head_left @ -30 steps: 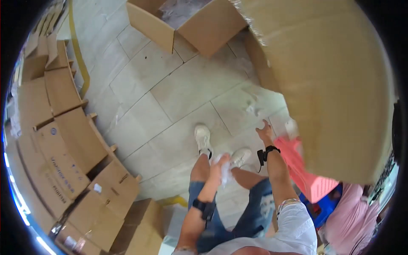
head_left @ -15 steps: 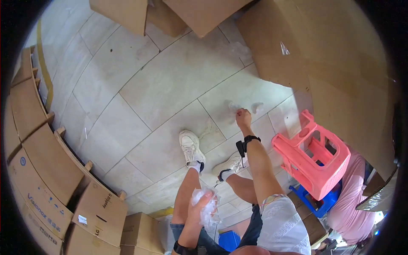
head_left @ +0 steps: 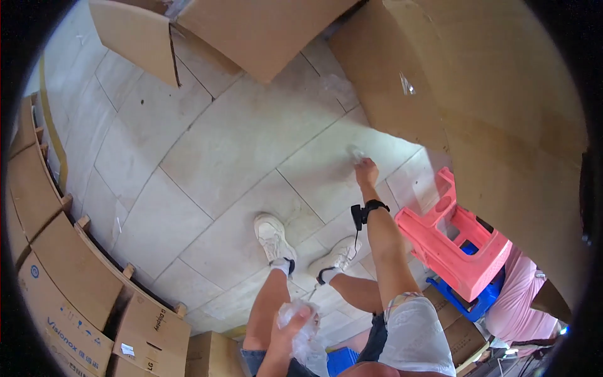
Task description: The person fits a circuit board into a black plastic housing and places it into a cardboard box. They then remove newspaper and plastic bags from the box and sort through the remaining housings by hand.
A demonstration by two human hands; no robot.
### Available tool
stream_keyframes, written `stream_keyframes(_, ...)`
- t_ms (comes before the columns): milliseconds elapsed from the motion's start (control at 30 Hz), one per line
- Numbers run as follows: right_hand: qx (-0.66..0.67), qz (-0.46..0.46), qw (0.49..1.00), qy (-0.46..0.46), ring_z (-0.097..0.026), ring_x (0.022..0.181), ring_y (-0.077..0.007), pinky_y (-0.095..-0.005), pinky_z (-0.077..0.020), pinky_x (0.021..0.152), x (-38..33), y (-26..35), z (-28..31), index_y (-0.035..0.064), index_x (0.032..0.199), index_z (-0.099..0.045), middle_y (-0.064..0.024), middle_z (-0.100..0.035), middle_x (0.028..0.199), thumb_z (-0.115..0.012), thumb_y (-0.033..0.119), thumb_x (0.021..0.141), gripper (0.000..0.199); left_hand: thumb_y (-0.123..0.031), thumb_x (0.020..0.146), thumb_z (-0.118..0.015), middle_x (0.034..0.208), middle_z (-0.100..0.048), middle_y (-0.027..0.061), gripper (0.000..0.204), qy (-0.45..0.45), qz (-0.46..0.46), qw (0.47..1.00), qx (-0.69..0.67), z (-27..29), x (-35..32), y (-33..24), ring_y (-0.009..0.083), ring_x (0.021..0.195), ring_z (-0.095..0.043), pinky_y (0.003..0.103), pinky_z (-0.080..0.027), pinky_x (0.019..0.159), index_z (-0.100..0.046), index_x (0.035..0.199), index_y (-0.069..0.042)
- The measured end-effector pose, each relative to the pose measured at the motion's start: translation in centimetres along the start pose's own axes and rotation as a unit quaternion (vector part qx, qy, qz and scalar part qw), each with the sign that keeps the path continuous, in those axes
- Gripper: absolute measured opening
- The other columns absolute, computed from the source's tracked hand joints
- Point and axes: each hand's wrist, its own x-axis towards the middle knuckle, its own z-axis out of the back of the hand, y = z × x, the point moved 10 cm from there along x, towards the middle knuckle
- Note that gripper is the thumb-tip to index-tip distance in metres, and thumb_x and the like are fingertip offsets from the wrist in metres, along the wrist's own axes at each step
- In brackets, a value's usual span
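My left hand (head_left: 293, 325) is closed around a bundle of crumpled clear plastic film (head_left: 305, 336), held low in front of my thigh. My right arm stretches down to the tiled floor (head_left: 232, 163). The fingers of my right hand (head_left: 366, 171) are pinched together on a small scrap of clear plastic (head_left: 356, 154) at their tips. A black band with a small device (head_left: 367, 212) is strapped round the right wrist. Farther off, another thin clear plastic piece (head_left: 337, 89) lies on the floor by a cardboard box.
Open cardboard boxes (head_left: 264, 31) stand ahead, and a big cardboard sheet (head_left: 502, 94) fills the right. A pink plastic stool (head_left: 461, 242) is beside my right arm, a blue stool (head_left: 474, 301) beneath it, near a person in pink (head_left: 518, 308). Stacked cartons (head_left: 75, 270) line the left.
My right hand has closed on a plastic scrap; two small scraps lay beside it before. My left hand still holds its bundle. The view has shifted slightly, showing more of the boxes ahead.
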Motion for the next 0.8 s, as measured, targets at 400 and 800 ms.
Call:
stream_keyframes(400, -0.246, 0.149, 0.956, 0.063, -0.063, 0.097, -0.0351, -0.0477, -0.0502, 0.084, 12.2, 18.6, -1.0, 0.0076, 0.098, -0.068, -0.0173, -0.066, 0.108, -0.060, 0.023, 0.075, 0.029, -0.024, 0.087, -0.069, 0.085, -0.065, 0.0053, 0.025, 0.062, -0.007, 0.996, -0.063, -3.6, 0.0, -3.8, 0.0125, 0.068, -0.061, 0.026, -0.048, 0.058, -0.063, 0.100, -0.004)
stream_keyframes(800, 0.145, 0.080, 0.973, 0.160, -0.062, 0.062, -0.0303, -0.0401, -0.0484, 0.058, -34.9, 28.5, 25.3, 0.0016, 0.074, -0.062, -0.0159, -0.060, 0.064, -0.073, 0.021, 0.066, 0.023, -0.028, 0.090, -0.065, 0.089, -0.064, 0.0032, 0.030, -0.042, -0.055, 0.992, 0.109, -0.3, 1.9, -3.0, 0.0128, 0.067, -0.059, 0.030, -0.047, 0.057, -0.062, 0.109, -0.005)
